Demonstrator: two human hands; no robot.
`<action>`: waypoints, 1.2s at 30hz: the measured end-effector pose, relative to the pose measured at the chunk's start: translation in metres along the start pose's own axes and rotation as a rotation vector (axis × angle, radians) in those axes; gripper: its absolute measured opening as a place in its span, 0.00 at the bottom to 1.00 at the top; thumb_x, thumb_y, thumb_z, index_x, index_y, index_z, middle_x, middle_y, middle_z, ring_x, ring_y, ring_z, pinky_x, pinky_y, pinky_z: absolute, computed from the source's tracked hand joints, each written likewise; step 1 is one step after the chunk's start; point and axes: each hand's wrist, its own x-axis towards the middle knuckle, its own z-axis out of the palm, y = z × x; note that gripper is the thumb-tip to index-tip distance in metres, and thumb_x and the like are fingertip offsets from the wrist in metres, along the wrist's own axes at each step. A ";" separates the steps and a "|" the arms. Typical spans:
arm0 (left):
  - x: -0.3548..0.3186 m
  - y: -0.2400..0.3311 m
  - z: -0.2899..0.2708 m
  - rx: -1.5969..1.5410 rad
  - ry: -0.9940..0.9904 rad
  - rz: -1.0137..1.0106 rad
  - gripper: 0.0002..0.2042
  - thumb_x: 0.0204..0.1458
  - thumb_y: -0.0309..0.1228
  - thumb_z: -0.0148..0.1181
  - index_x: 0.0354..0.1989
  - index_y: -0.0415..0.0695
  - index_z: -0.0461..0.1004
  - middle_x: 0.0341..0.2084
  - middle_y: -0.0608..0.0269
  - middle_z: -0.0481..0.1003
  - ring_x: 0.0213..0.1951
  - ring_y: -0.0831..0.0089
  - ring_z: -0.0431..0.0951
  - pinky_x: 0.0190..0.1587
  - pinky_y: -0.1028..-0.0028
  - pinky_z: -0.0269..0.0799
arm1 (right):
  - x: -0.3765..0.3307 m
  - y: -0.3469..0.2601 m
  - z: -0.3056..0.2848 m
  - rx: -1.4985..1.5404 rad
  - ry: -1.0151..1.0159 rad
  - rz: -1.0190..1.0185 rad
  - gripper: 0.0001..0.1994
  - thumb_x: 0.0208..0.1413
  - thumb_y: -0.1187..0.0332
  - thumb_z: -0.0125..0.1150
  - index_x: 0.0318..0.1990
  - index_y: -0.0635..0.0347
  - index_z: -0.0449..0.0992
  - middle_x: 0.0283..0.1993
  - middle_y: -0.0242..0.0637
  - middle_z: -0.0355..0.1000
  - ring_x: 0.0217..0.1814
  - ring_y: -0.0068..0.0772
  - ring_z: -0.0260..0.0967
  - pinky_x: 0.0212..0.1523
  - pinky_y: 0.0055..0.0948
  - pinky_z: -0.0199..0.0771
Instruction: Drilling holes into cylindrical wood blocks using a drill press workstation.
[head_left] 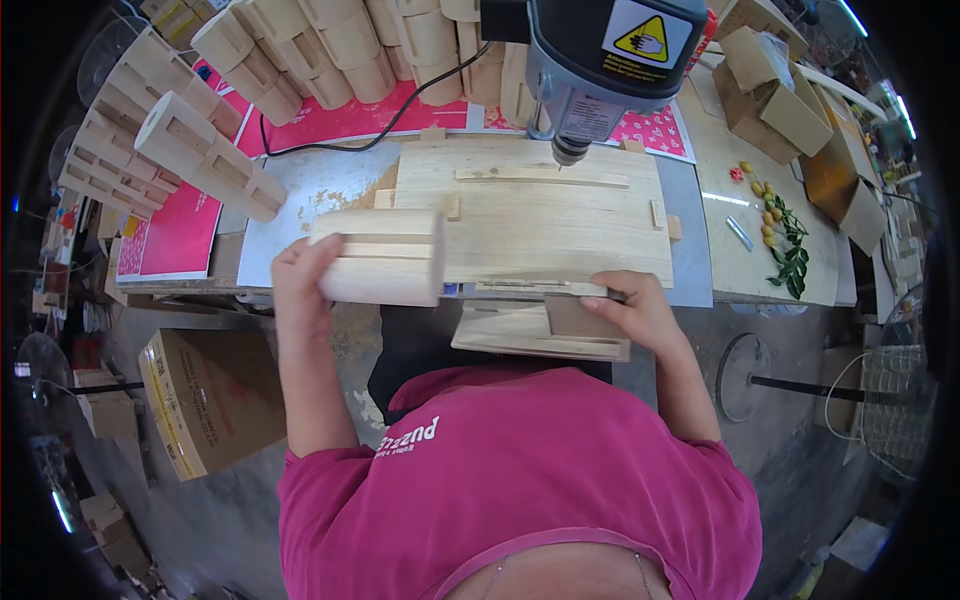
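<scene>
My left hand [303,275] is closed round the left end of a pale wooden cylinder [385,275] with long slots cut along its side. The cylinder lies on its side over the front left edge of a flat wooden board [560,225]. At the board's front edge my right hand [635,305] grips the right end of a thin wooden strip [540,288]. Just below, in front of my body, is a wooden piece [500,330] with a brownish panel; whether it joins the strip I cannot tell. A drill press [610,60] points its chuck [568,150] down over the board's far side.
Slotted wooden cylinders [340,50] stand in rows at the back left, one [205,150] leaning nearer. A black cable [380,130] crosses the table behind the board. Opened cartons [765,95] and a leafy sprig with small fruit [785,235] lie right. A cardboard box [225,395] stands on the floor left.
</scene>
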 end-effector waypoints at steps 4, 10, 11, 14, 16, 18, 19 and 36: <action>-0.010 -0.009 0.019 0.137 -0.084 -0.044 0.09 0.42 0.31 0.64 0.19 0.39 0.74 0.14 0.71 0.70 0.17 0.87 0.63 0.21 0.83 0.56 | -0.012 -0.029 -0.034 0.080 0.066 -0.070 0.10 0.41 0.74 0.65 0.34 0.65 0.76 0.28 0.34 0.69 0.32 0.24 0.65 0.35 0.21 0.63; -0.015 -0.017 0.048 0.087 -0.145 -0.100 0.11 0.44 0.32 0.63 0.17 0.39 0.73 0.14 0.71 0.69 0.16 0.88 0.61 0.20 0.83 0.53 | -0.009 -0.026 -0.056 0.229 0.191 -0.193 0.11 0.42 0.75 0.64 0.36 0.64 0.76 0.35 0.33 0.68 0.40 0.25 0.63 0.42 0.22 0.61; -0.015 -0.020 0.051 0.090 -0.159 -0.105 0.12 0.45 0.33 0.63 0.17 0.40 0.73 0.13 0.72 0.69 0.16 0.88 0.61 0.19 0.83 0.52 | -0.007 -0.021 -0.056 0.240 0.188 -0.228 0.10 0.42 0.75 0.64 0.36 0.64 0.76 0.35 0.33 0.68 0.40 0.25 0.63 0.42 0.22 0.61; -0.014 -0.037 0.060 0.079 -0.208 -0.122 0.13 0.46 0.34 0.62 0.16 0.40 0.72 0.12 0.73 0.67 0.16 0.88 0.61 0.19 0.82 0.52 | 0.002 -0.005 -0.051 0.285 0.139 -0.194 0.10 0.42 0.74 0.64 0.36 0.64 0.76 0.35 0.32 0.68 0.39 0.25 0.63 0.41 0.22 0.61; -0.011 -0.051 0.066 0.037 -0.310 -0.130 0.12 0.48 0.36 0.61 0.20 0.39 0.74 0.14 0.74 0.67 0.18 0.87 0.62 0.20 0.82 0.54 | 0.007 0.002 -0.044 0.301 0.140 -0.151 0.10 0.42 0.74 0.64 0.35 0.64 0.76 0.34 0.32 0.68 0.39 0.24 0.63 0.41 0.22 0.61; -0.011 -0.070 0.078 0.082 -0.380 -0.116 0.13 0.48 0.36 0.62 0.25 0.37 0.74 0.17 0.71 0.69 0.20 0.86 0.64 0.21 0.83 0.55 | 0.017 0.009 -0.037 0.318 0.134 -0.112 0.10 0.42 0.74 0.64 0.35 0.64 0.76 0.34 0.32 0.68 0.39 0.24 0.63 0.41 0.22 0.61; -0.012 -0.079 0.084 0.129 -0.447 -0.103 0.14 0.48 0.37 0.62 0.29 0.35 0.74 0.21 0.68 0.71 0.22 0.86 0.65 0.22 0.83 0.57 | 0.022 0.013 -0.033 0.251 0.151 -0.140 0.11 0.42 0.74 0.64 0.36 0.64 0.76 0.34 0.33 0.68 0.39 0.25 0.63 0.41 0.22 0.62; 0.008 -0.138 0.111 0.946 -0.262 0.818 0.27 0.28 0.40 0.69 0.42 0.46 0.73 0.30 0.65 0.70 0.39 0.64 0.67 0.44 0.63 0.55 | 0.040 0.083 -0.009 -0.552 0.653 -0.040 0.23 0.42 0.64 0.67 0.42 0.67 0.63 0.33 0.46 0.62 0.35 0.47 0.59 0.35 0.39 0.59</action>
